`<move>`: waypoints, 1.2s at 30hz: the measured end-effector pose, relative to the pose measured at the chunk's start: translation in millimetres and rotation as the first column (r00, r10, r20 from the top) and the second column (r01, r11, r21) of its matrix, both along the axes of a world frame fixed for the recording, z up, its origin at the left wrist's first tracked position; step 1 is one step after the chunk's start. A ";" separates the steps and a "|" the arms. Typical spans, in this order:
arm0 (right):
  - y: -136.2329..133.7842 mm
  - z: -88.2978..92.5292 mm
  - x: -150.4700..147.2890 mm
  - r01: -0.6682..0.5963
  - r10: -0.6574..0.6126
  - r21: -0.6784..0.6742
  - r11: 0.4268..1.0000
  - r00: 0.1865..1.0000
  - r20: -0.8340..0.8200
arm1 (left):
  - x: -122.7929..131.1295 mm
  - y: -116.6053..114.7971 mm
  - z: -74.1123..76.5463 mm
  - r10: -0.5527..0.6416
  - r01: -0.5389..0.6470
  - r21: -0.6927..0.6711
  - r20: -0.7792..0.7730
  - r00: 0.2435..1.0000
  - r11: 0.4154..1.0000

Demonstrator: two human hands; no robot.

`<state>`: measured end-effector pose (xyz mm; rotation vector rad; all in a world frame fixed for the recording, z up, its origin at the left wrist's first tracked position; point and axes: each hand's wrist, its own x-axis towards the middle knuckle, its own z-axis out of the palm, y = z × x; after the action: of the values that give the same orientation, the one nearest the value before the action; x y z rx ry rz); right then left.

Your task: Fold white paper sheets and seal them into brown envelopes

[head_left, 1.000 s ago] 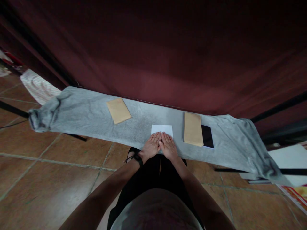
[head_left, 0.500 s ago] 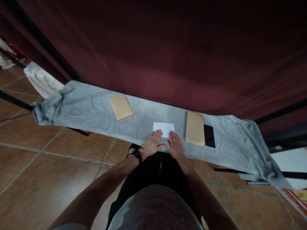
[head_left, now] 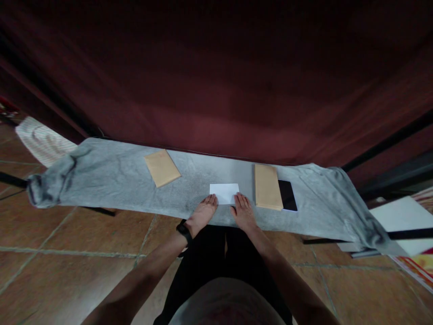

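Observation:
A white sheet of paper (head_left: pixel 224 193), maybe folded, lies flat on the grey cloth in front of me. My left hand (head_left: pixel 204 210) touches its lower left corner, fingers stretched out and lying flat. At the lower right corner rests my right hand (head_left: pixel 244 212), also flat, its thumb a little apart from the fingers. Neither hand grips anything. To the right of the paper is a stack of brown envelopes (head_left: pixel 267 186), partly covering a dark tablet or phone (head_left: pixel 287 196). A single brown envelope (head_left: pixel 163 168) lies tilted on the left.
The grey cloth (head_left: pixel 111 176) covers a long narrow table and bunches up at both ends. A dark red curtain (head_left: pixel 203 113) hangs right behind it. Black metal bars stand at the sides. White boards (head_left: pixel 406 219) lie at the lower right, above a tiled floor (head_left: pixel 101 234).
My left hand has slid left, off the middle of the paper to its lower left corner. My right hand stays at the right corner. The whole view has shifted slightly.

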<state>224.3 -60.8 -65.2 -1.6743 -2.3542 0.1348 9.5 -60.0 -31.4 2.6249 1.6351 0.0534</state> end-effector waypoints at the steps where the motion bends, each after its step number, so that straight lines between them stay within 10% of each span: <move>1: 1.9 2.4 -0.8 -0.009 0.009 -0.009 1.000 1.000 0.003 | 1.2 3.0 2.5 -0.011 0.011 0.000 -0.006 1.000 1.000; 8: 14.7 17.9 -3.9 -0.066 0.065 -0.021 0.998 0.998 -0.025 | 9.8 10.1 19.4 0.002 -0.002 0.035 0.019 1.000 0.999; 14: 33.5 42.2 1.7 -0.032 0.001 -0.069 0.997 0.914 -0.406 | -3.5 21.2 46.3 0.069 -0.086 0.087 0.180 0.981 0.992; 21: 59.1 46.8 -6.0 0.055 -0.116 -0.117 0.992 0.775 -0.621 | -10.4 50.3 49.6 0.289 -0.355 -0.066 0.727 0.623 0.932; 28: 65.0 23.4 -15.9 0.183 -0.217 -0.117 0.976 0.823 -0.525 | 34.8 15.0 -4.7 0.167 -0.201 0.073 0.332 0.928 0.977; 36: 29.4 -6.2 -44.3 -0.005 0.017 0.077 0.997 0.987 -0.158 | 35.4 16.3 -26.9 0.215 -0.218 0.035 0.089 0.973 0.975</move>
<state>180.0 -31.4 -71.4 -1.5553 -2.2231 0.1709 44.9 -43.7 -58.4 2.4255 1.9037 0.2092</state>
